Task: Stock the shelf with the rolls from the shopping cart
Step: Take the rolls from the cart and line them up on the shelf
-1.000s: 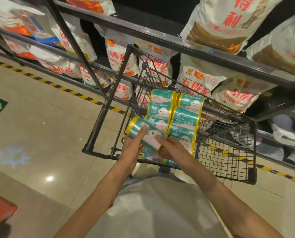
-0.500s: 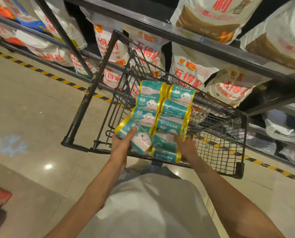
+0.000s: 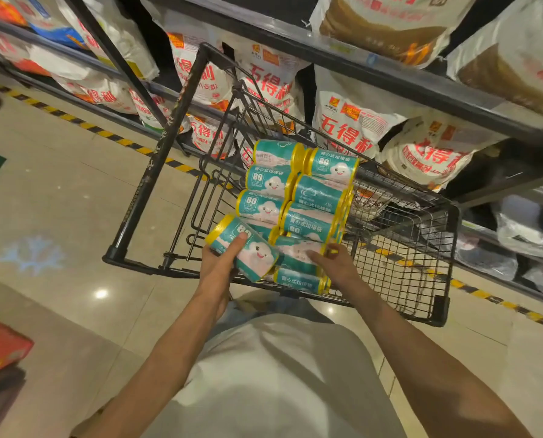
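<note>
We judge the step in hand to be the pick-up: rolls are being taken from the shopping cart (image 3: 434, 314), and none has yet reached the shelf (image 3: 390, 71).

The left hand (image 3: 215, 267) holds one roll (image 3: 243, 248) at the near left corner of the stack, fingers curled round its underside and the forefinger laid straight along its top. This roll sits tilted against its neighbours; its long axis runs from upper left to lower right in the view, the yellow end cap pointing up and left toward the cart handle (image 3: 159, 153).

The right hand (image 3: 333, 263) rests on the next roll (image 3: 298, 252) in the near row, fingers spread flat across its wrapper. Whether the thumb has closed beneath it we cannot tell, as the hand hides that side.

The remaining rolls (image 3: 298, 191) lie stacked in two columns within the cart basket, their long axes roughly level and crosswise, yellow caps meeting along the centre line.

The next move, in our judgement, calls for a firm closure of the right hand, a lift clear of the wire rim, and a turn toward the shelf, where flour bags (image 3: 352, 128) occupy the tiers we can see. A free spot for the rolls is not visible from here.
</note>
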